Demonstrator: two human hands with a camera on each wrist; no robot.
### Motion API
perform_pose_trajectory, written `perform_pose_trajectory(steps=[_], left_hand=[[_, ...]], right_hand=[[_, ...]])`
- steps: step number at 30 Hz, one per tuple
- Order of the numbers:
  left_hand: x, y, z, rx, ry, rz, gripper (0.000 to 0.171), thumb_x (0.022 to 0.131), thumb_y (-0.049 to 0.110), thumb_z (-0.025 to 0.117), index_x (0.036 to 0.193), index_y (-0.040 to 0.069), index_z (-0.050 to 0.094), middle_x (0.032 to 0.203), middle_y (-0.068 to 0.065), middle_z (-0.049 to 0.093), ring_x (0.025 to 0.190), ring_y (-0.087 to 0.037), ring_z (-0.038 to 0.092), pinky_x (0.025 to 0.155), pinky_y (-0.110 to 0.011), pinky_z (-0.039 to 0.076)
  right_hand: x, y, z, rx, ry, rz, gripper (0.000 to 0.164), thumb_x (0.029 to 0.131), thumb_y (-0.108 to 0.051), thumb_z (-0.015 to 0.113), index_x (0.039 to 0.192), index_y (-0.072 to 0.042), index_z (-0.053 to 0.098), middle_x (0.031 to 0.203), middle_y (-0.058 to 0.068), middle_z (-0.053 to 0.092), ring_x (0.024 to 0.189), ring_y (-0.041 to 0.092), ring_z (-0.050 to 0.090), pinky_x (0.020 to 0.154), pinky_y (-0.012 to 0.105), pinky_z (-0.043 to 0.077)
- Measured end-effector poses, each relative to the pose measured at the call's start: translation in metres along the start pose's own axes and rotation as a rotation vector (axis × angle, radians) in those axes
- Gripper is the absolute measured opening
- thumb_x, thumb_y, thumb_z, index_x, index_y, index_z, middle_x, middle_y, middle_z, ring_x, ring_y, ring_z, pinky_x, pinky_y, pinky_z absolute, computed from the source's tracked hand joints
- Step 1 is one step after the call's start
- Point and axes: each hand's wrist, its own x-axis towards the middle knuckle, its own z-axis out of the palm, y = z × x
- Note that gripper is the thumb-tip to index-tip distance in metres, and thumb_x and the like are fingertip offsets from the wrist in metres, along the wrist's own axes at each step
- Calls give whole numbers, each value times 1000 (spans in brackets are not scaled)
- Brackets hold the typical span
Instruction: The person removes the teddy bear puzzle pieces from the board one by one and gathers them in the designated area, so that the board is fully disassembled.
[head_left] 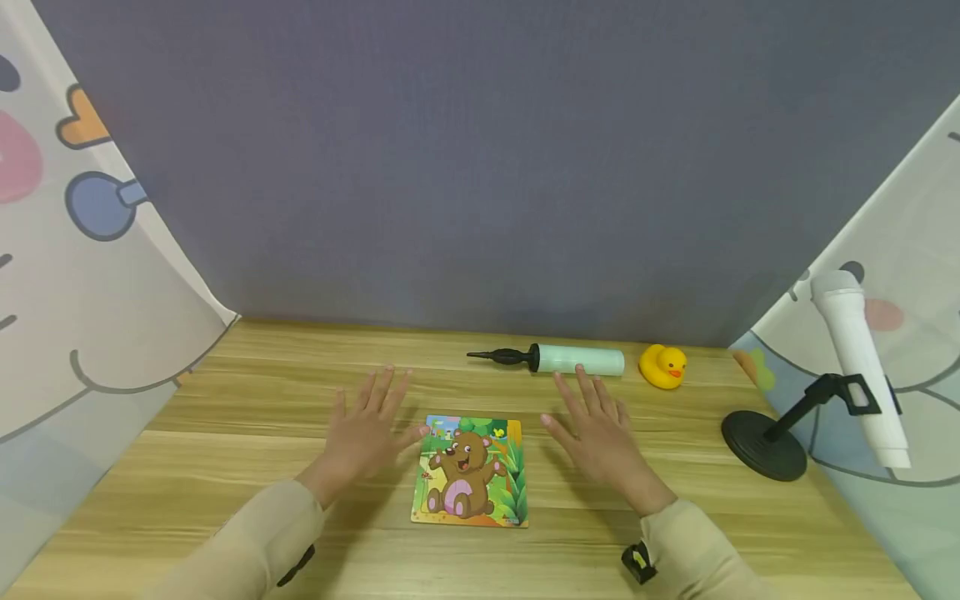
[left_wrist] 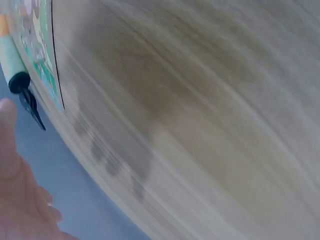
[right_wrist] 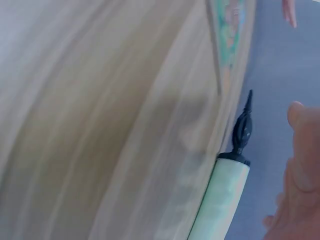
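Holding nothing, the fingers of my left hand and right hand are spread above the table. Between my hands, the bear puzzle lies flat; whether my left thumb touches its corner, I cannot tell. Ahead of my right hand lies the pump, the duck beside it. Risks: a low left thumb could skew the puzzle; a careless right reach could roll the pump.

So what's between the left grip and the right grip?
Between the left grip and right grip, the bear picture board lies flat on the wooden tabletop; the head view shows it.
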Motion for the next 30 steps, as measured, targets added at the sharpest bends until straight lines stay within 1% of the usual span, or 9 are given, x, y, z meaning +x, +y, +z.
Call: perform_pose_trajectory(steps=[4,7,9,11,15,18,20,25,30], left_hand=[[3,8,-1,29,-51,84,95,94,62,61,164,13,18,168,-19,12,153,-42,13,116,-74,8],[4,13,2,66,-96,157,104,87,65,67,163,13,20,168,-19,15,153,-42,15,116,-74,10],[4,16,4,83,-131,189,109,81,66,72,163,14,22,168,-19,17,153,-42,16,116,-74,11],[5,18,6,81,-159,211,115,75,68,75,162,14,23,167,-19,19,152,-42,18,116,-74,12],[6,20,9,33,-191,216,124,67,66,82,162,13,24,166,-20,21,152,-41,20,116,-74,10],[5,20,9,0,-219,209,127,62,63,85,162,12,25,166,-21,21,152,-42,19,116,-74,8],[4,20,9,-17,-242,206,129,59,61,88,161,11,26,165,-22,22,152,-42,19,116,-74,8],[2,20,8,-42,-274,202,132,54,59,91,159,6,30,164,-24,25,151,-43,22,115,-75,10],[1,16,8,-57,-297,190,133,54,60,91,158,3,30,163,-26,25,151,-45,21,114,-76,11]], right_hand=[[5,-7,-3,106,-38,-58,71,106,-50,46,164,-17,20,169,20,7,152,48,9,114,77,11],[9,-12,-5,158,-68,-101,70,105,-46,51,163,-17,24,168,21,12,151,49,12,114,76,14],[12,-16,-5,182,-85,-121,70,104,-43,56,162,-16,28,167,21,16,151,49,16,114,75,18],[14,-20,-4,211,-105,-132,68,102,-40,61,160,-14,34,166,21,22,149,48,20,114,73,22],[20,-26,1,252,-135,-145,63,98,-31,69,152,-7,47,159,23,37,144,48,33,113,69,30],[23,-28,5,263,-144,-141,56,96,-28,73,145,-5,55,148,22,49,136,47,44,111,66,35],[24,-28,7,274,-151,-130,53,94,-27,75,140,-6,59,142,19,54,132,45,49,109,64,39],[26,-28,12,310,-180,-79,51,91,-30,78,135,-8,65,137,15,57,127,41,53,106,60,44],[27,-28,15,320,-196,-48,50,87,-31,82,130,-11,68,133,12,59,123,38,56,103,57,48]])
